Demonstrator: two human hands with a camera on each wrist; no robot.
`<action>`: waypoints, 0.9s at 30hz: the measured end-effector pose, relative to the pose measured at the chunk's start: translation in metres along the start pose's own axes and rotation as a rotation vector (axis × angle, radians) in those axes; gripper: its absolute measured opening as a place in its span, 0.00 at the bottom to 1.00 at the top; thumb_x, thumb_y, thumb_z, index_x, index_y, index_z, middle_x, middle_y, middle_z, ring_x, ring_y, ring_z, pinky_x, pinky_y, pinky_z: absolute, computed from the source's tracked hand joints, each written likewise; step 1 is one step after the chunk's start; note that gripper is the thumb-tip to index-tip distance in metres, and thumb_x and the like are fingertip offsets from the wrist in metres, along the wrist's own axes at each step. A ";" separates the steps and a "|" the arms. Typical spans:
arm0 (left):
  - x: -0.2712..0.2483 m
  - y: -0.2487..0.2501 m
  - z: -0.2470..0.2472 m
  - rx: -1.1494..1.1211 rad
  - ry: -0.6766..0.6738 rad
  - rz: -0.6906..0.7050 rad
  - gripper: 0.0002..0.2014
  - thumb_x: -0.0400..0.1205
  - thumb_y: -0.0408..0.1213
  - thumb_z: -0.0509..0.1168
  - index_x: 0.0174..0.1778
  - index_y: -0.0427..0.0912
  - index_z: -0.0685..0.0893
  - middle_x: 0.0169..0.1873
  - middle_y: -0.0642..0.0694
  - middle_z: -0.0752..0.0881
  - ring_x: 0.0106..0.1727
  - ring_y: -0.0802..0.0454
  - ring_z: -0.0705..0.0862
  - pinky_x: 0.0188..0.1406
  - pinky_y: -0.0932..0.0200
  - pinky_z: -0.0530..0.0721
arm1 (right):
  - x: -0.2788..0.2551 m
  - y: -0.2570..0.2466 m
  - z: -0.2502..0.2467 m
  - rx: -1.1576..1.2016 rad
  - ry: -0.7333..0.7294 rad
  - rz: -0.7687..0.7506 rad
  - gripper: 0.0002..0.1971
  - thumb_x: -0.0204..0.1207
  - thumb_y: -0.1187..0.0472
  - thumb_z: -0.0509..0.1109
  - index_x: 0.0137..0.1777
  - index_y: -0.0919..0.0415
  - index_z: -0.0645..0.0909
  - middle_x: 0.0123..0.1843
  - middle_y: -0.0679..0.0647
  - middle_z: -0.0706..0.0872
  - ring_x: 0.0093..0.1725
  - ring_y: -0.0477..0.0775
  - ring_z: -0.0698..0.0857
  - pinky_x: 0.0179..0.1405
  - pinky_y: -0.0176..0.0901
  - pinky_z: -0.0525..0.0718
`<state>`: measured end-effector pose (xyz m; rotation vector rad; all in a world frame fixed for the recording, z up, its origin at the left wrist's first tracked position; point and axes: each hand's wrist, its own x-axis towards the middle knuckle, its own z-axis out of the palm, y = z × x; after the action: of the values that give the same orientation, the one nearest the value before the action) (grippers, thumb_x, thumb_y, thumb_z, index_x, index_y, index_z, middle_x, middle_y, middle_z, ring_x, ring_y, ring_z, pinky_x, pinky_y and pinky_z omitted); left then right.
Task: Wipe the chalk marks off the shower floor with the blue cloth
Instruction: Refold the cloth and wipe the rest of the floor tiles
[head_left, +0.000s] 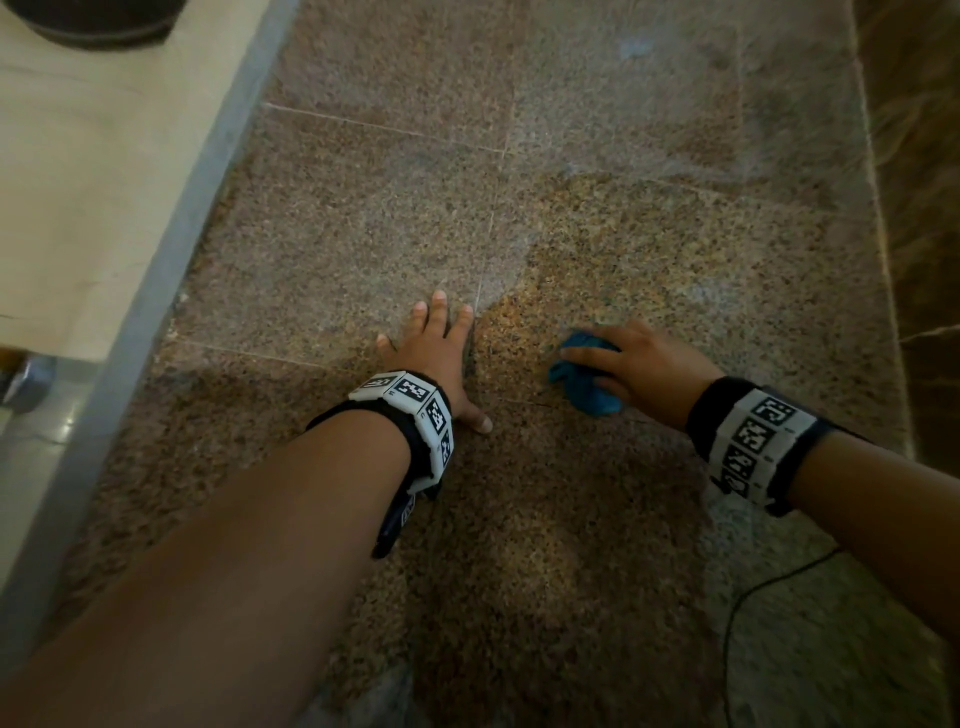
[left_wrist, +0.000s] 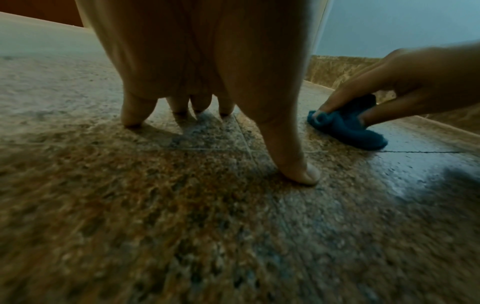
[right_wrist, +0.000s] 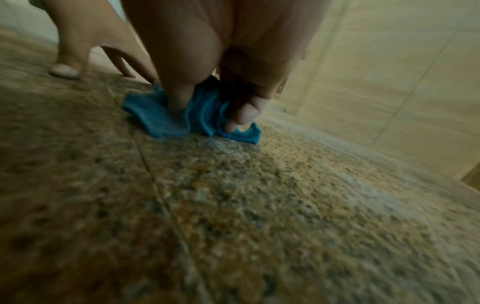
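The blue cloth (head_left: 587, 376) (left_wrist: 348, 125) (right_wrist: 192, 117) lies bunched on the speckled brown shower floor (head_left: 519, 218). My right hand (head_left: 631, 358) (right_wrist: 207, 98) grips it, thumb and fingers curled into its folds, pressing it onto the floor. My left hand (head_left: 441, 348) (left_wrist: 207, 115) rests flat on the floor just left of the cloth, fingers spread and straight. Pale bluish-white chalk smears (head_left: 636, 49) show farther up the floor, and a whitish haze (head_left: 706, 296) lies right of the cloth. A pale smear (right_wrist: 223, 146) sits right in front of the cloth.
A grey raised kerb (head_left: 171, 249) borders the floor on the left, with cream tiles (head_left: 78, 182) beyond it. A dark marbled wall (head_left: 919, 208) rises on the right. A thin black cable (head_left: 753, 597) trails over the floor at lower right.
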<state>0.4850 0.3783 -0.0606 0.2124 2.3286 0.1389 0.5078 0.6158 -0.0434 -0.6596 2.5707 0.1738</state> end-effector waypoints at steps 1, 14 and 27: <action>0.000 0.000 0.000 -0.002 0.003 0.001 0.68 0.64 0.61 0.79 0.84 0.53 0.32 0.82 0.48 0.28 0.84 0.43 0.33 0.79 0.29 0.47 | 0.002 0.001 0.001 0.038 0.058 0.032 0.24 0.84 0.50 0.55 0.80 0.43 0.60 0.76 0.56 0.69 0.69 0.60 0.69 0.62 0.52 0.74; -0.004 0.001 -0.002 -0.004 0.005 0.000 0.67 0.65 0.60 0.79 0.84 0.52 0.33 0.82 0.48 0.28 0.84 0.43 0.33 0.80 0.29 0.47 | 0.000 -0.062 0.038 0.135 0.299 -0.140 0.24 0.60 0.61 0.81 0.59 0.57 0.85 0.51 0.62 0.82 0.41 0.68 0.81 0.35 0.58 0.86; -0.004 0.003 -0.004 0.022 -0.007 -0.022 0.67 0.64 0.62 0.78 0.83 0.53 0.32 0.82 0.48 0.28 0.84 0.44 0.34 0.80 0.30 0.49 | -0.032 -0.061 0.050 0.344 0.414 -0.043 0.14 0.59 0.70 0.80 0.46 0.59 0.88 0.44 0.59 0.86 0.36 0.66 0.83 0.37 0.55 0.85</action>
<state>0.4849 0.3802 -0.0545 0.1974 2.3261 0.1014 0.5827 0.5872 -0.0726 -0.6715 2.8678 -0.4565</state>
